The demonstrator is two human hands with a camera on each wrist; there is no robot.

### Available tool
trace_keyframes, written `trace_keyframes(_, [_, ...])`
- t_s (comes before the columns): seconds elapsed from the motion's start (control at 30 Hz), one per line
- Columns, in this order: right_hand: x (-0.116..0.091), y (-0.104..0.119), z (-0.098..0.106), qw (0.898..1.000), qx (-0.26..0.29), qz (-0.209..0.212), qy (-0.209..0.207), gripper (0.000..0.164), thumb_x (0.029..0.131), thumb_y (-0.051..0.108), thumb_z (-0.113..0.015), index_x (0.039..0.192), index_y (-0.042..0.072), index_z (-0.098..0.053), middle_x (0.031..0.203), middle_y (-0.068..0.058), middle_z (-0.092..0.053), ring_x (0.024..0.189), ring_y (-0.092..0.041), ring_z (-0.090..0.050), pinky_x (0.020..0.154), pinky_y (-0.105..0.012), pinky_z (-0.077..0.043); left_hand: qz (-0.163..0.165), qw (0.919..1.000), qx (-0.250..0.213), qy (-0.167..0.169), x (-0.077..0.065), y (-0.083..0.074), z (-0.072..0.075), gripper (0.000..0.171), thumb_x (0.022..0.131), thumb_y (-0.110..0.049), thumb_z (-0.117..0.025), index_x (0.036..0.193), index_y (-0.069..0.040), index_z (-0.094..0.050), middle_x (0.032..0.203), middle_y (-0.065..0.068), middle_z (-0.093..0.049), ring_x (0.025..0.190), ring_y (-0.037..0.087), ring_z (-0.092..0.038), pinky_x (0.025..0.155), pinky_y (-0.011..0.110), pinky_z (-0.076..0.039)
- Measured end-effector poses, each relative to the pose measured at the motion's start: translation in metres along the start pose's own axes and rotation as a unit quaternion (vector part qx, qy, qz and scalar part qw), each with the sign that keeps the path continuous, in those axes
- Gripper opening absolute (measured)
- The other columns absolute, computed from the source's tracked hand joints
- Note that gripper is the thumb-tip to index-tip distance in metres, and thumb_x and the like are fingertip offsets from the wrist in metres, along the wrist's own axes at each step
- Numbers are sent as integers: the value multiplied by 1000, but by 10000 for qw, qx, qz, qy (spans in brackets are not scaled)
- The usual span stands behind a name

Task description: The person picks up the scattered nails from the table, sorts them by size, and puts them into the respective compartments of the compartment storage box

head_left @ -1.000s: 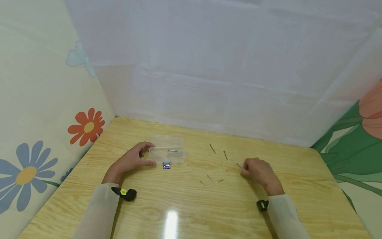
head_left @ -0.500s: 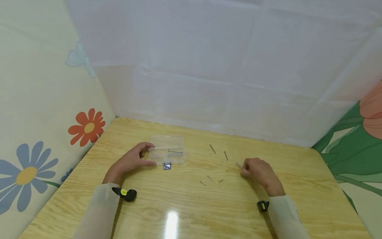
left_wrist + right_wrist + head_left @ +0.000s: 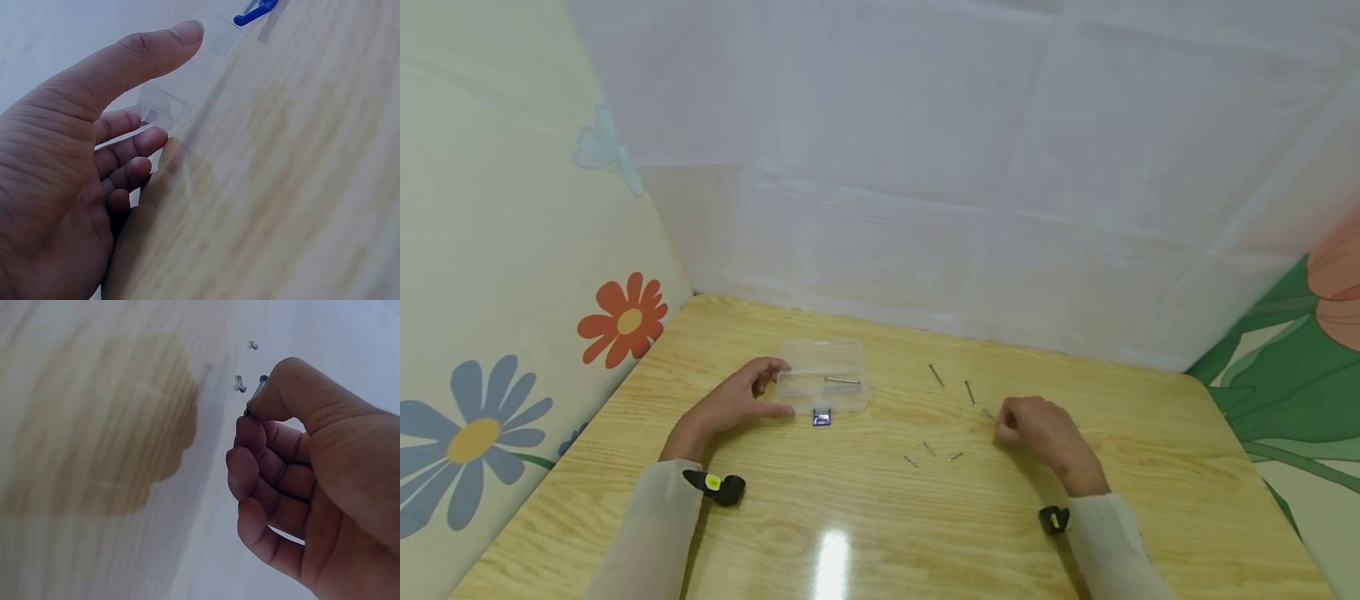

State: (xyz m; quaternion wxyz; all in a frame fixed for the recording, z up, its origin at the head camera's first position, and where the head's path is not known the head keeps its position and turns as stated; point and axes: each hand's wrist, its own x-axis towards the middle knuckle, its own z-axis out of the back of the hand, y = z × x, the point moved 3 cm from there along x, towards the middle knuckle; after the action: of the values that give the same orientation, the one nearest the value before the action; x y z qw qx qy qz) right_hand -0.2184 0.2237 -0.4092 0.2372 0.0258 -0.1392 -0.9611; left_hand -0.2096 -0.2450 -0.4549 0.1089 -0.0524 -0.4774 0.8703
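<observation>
A clear plastic box (image 3: 801,392) stands on the table with its lid (image 3: 823,355) folded back and a blue latch (image 3: 822,417) at its front. My left hand (image 3: 741,398) grips the box's left end, thumb at the front and fingers at the back corner. One long screw (image 3: 842,381) lies inside the box. To the right, my right hand (image 3: 1041,433) pinches another screw (image 3: 258,387) between thumb and index finger, low over the table. Two long screws (image 3: 936,376) lie behind and left of that hand, and several short screws (image 3: 929,448) lie in front.
The wooden table (image 3: 760,533) meets a white cloth (image 3: 880,208) at the back. Flower-patterned panels (image 3: 482,250) stand at both sides. Each wrist wears a small black camera (image 3: 727,490).
My right hand has moved slightly left with the pinched screw, whose tip now sits nearer the two long screws. My left hand stays on the box.
</observation>
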Motion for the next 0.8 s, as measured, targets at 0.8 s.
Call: trace_keyframes(0.8, [40,73,-10,9932,16,1137,-244,12,82,6,-67,80,17,-64,73,11,-58,63,-6,-49,59,-28,-47,-26,10000,-18,9,1,0,-1,72,82,-30,-90,137,-4,-53,109,11,-46,95,27,-41,81,43,-36])
